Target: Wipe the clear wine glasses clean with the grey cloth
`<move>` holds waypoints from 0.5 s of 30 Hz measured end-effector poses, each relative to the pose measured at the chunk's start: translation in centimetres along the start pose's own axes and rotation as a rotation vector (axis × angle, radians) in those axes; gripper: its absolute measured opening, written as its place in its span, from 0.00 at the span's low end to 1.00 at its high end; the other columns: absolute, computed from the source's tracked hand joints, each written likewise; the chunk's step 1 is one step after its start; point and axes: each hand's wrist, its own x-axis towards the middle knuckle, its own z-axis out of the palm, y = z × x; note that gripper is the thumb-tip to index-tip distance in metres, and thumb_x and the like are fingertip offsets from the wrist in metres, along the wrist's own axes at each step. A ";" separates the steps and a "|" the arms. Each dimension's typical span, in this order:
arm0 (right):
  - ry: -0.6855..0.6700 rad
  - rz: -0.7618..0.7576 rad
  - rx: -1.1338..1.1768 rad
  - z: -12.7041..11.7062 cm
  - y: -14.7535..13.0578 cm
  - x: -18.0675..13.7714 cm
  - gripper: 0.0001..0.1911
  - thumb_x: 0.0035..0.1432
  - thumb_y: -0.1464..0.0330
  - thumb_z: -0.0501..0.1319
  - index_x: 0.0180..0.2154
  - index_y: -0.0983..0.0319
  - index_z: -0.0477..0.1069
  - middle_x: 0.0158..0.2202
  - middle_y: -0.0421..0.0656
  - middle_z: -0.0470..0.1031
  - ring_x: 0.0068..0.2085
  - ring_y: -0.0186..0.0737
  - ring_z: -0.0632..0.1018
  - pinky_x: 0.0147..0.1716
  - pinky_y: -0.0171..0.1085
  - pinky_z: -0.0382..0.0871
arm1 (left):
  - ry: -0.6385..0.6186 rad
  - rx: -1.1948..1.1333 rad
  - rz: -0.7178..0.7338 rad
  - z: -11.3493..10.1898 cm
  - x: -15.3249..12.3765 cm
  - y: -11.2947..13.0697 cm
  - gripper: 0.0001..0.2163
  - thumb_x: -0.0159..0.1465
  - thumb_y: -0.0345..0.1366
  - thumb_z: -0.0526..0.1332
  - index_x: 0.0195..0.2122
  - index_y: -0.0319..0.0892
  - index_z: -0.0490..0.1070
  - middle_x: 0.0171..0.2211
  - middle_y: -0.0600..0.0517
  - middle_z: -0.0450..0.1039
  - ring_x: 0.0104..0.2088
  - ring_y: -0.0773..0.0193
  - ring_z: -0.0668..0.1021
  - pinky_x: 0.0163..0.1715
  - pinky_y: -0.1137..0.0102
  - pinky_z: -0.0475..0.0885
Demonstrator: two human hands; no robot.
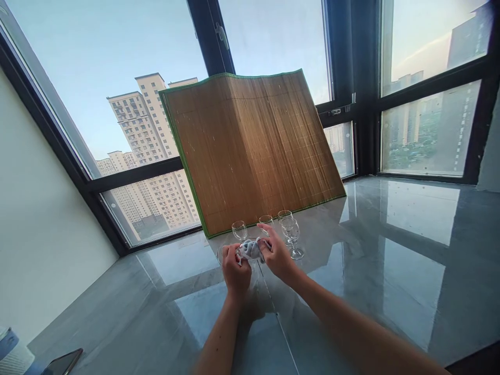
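My left hand (235,271) and my right hand (276,253) are both closed around a small clear glass (250,249) with a grey cloth stuffed in it, held just above the glossy grey surface (351,271). The left hand grips from the left, the right hand pinches the cloth and glass from the right. Behind them stand three stemmed glasses: one (239,229) at the left, one (266,221) in the middle, and one (292,234) at the right, with another rim (285,214) just behind it.
A bamboo mat with green edging (250,146) leans upright against the window behind the glasses. Dark window frames (363,88) enclose the corner. A phone (62,362) and a white-blue object (11,354) lie at the bottom left. A white wall (35,219) stands at left.
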 end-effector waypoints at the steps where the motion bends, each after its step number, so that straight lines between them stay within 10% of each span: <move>1: 0.018 -0.042 -0.067 -0.1 -0.1 -0.1 0.24 0.63 0.67 0.54 0.60 0.59 0.60 0.29 0.39 0.75 0.25 0.37 0.72 0.27 0.36 0.66 | -0.001 -0.004 0.000 0.0 0.0 0.0 0.16 0.54 0.21 0.54 0.40 0.44 0.70 0.35 0.51 0.66 0.30 0.63 0.69 0.35 0.68 0.68; 9: 0.228 -0.100 -0.428 -0.9 0.0 0.2 0.33 0.54 0.66 0.64 0.61 0.59 0.59 0.44 0.47 0.74 0.39 0.45 0.77 0.38 0.43 0.72 | 0.067 0.047 0.046 -0.1 0.0 0.1 0.18 0.52 0.18 0.53 0.39 0.43 0.69 0.37 0.49 0.67 0.37 0.60 0.71 0.39 0.67 0.68; 15: 0.202 -0.088 -0.533 -0.5 -0.3 -0.3 0.26 0.55 0.69 0.62 0.56 0.60 0.64 0.34 0.41 0.74 0.36 0.43 0.76 0.37 0.41 0.71 | 0.084 0.039 0.065 0.1 -0.1 -0.1 0.20 0.48 0.16 0.53 0.38 0.44 0.69 0.37 0.50 0.67 0.38 0.59 0.73 0.38 0.68 0.68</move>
